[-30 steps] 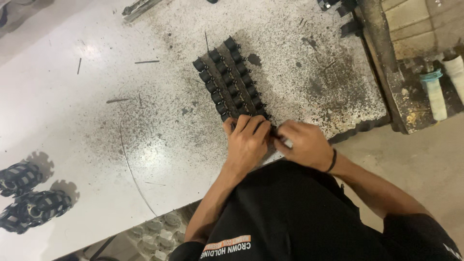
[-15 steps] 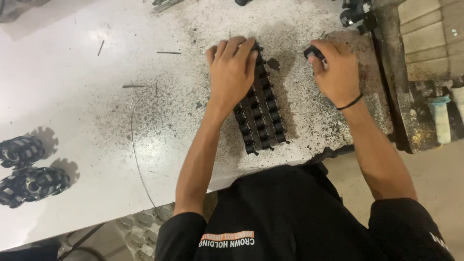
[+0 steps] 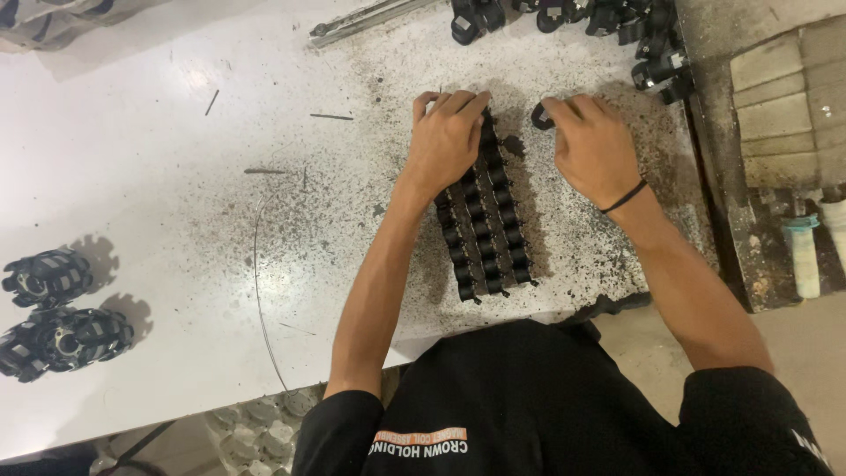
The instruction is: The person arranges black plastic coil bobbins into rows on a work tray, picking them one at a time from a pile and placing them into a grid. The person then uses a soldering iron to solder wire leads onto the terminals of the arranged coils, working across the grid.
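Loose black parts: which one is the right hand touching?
The small black part at the right hand's fingertips, beside the assembled rows; the others lie along the table's far edge.

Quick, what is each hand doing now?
Left hand: open, flat on the black ridged strip of linked parts.
Right hand: pinching a small black part.

The white bench (image 3: 132, 176) has a dark speckled patch of dust in its middle. At its left edge lie three round black coil parts (image 3: 53, 317), close together. A metal bar (image 3: 370, 19) lies at the far edge, and beside it, to the right, a heap of small black pieces (image 3: 608, 22). A thin wire (image 3: 260, 291) curves over the bench, and some short pins (image 3: 264, 171) lie scattered. At the right stand stacked wooden blocks (image 3: 775, 115) and two pale tubes (image 3: 815, 251).
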